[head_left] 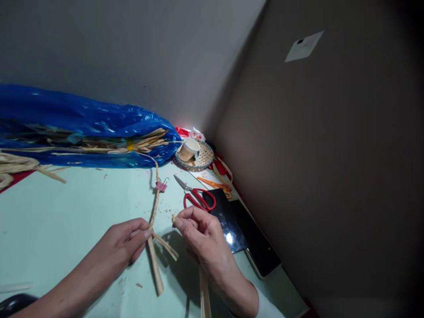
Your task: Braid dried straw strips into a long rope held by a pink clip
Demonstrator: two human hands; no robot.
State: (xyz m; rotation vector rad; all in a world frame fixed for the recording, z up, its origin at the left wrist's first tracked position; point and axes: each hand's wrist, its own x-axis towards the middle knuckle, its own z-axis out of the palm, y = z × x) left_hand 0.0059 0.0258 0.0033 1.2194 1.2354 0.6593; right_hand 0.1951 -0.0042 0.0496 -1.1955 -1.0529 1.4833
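A thin braid of dried straw-like strips (155, 207) runs down the table, with a pink binder clip (161, 186) on it. My left hand (127, 242) pinches the braid's lower end between thumb and fingers. Below that pinch, two loose strip ends (155, 269) spread apart. To the right, my right hand (203, 238) is closed on a separate dried strip (204, 293); its tip shows at the thumb and its tail hangs below the palm. The two hands are apart. Red-handled scissors (198, 196) lie just beyond my right hand, blades partly open.
A blue plastic bag (82, 110) holding a bundle of dried strips (149, 142) lies along the wall. Behind the scissors, a paper cup (188, 149) rests in a woven basket (207, 157). Orange scissors (213, 183) and dark flat devices (261, 243) line the right edge.
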